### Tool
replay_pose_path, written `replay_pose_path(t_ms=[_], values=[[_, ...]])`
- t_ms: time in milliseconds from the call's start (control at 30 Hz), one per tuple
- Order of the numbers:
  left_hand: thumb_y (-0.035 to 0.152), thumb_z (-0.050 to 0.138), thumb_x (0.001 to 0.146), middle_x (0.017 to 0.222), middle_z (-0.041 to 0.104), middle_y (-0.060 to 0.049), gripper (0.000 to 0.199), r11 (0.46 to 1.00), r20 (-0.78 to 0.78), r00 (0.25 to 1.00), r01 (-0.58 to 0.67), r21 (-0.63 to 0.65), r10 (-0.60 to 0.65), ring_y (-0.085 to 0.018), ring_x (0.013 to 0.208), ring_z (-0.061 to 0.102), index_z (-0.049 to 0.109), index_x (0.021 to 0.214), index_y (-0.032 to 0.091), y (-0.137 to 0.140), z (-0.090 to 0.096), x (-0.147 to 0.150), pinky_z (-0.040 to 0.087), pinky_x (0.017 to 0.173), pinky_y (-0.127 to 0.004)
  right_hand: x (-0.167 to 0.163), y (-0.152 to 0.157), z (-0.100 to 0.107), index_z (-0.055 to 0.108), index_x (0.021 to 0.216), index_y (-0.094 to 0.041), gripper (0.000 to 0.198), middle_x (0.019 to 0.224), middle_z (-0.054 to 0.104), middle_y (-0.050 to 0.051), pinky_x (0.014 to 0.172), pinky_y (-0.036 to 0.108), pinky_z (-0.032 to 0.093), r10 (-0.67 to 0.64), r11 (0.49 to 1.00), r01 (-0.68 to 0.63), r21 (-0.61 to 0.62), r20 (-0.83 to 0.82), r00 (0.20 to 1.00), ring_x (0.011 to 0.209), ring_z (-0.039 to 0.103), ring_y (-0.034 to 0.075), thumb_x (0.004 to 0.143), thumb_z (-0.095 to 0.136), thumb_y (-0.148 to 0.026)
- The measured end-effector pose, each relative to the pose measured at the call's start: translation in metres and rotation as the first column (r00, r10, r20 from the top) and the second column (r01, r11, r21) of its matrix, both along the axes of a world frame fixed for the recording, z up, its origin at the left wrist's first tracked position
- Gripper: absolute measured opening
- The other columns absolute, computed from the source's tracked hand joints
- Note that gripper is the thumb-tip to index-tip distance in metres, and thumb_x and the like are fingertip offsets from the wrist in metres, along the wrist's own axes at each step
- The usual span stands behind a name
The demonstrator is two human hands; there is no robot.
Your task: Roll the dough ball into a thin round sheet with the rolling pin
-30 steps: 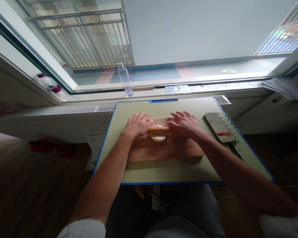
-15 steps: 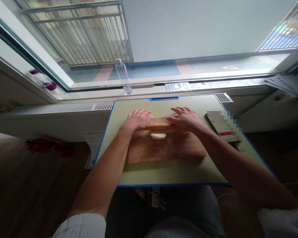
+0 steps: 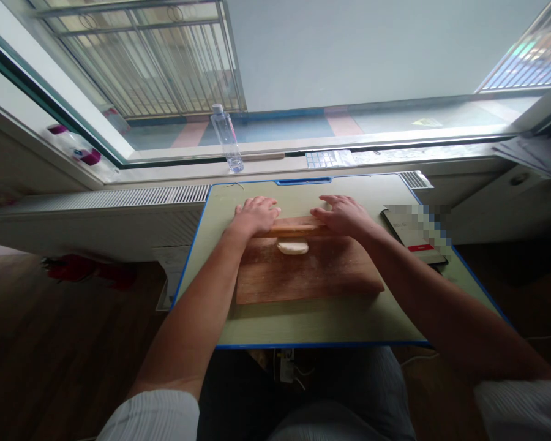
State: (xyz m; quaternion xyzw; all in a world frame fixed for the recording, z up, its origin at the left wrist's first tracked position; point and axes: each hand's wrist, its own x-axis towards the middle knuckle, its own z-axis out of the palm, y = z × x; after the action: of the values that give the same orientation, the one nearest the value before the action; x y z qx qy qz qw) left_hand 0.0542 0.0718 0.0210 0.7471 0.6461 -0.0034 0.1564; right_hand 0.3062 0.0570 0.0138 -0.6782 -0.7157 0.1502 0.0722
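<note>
We stand at a small table (image 3: pixel 303 327) with a blue edge, and a wooden board (image 3: pixel 310 275) lies on it in front of us. A rolling pin (image 3: pixel 298 231) lies crosswise over the far part of the board. Our left hand (image 3: pixel 257 215) rests over the pin's left end, palm down, its fingers stretched forward rather than curled tight. Our right hand (image 3: pixel 342 213) lies the same way over the right end, fingers loosely spread and pointing past the pin. The two hands are apart, with the bare middle of the pin between them. A flattened white piece of dough (image 3: pixel 292 247) sits on the board just on our side of the pin, roughly midway between the hands.

To the right, a flat slab (image 3: pixel 406 236) with a dark edge and a red patch lies on the table; part of it is blurred, so we cannot tell quite what it is. Beyond the table, a clear bottle (image 3: pixel 228 139) stands on the windowsill (image 3: pixel 165 177), and a purple-capped bottle (image 3: pixel 76 146) is farther left.
</note>
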Motion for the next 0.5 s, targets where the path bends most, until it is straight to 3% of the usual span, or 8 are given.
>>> replay_pose_path(t_ms=[500], values=[[0.050, 0.038, 0.113, 0.174, 0.054, -0.005, 0.055, 0.978, -0.006, 0.999, 0.040, 0.206, -0.040, -0.031, 0.159, 0.046, 0.063, 0.159, 0.033, -0.036, -0.001, 0.003, 0.031, 0.136, -0.060, 0.002, -0.021, -0.006, 0.054, 0.169, -0.025, 0.074, 0.176, 0.051, 0.009, 0.132, 0.059, 0.035, 0.078, 0.996, -0.082, 0.036, 0.089, 0.993, 0.160, 0.044, 0.037, 0.108, 0.042, -0.066]])
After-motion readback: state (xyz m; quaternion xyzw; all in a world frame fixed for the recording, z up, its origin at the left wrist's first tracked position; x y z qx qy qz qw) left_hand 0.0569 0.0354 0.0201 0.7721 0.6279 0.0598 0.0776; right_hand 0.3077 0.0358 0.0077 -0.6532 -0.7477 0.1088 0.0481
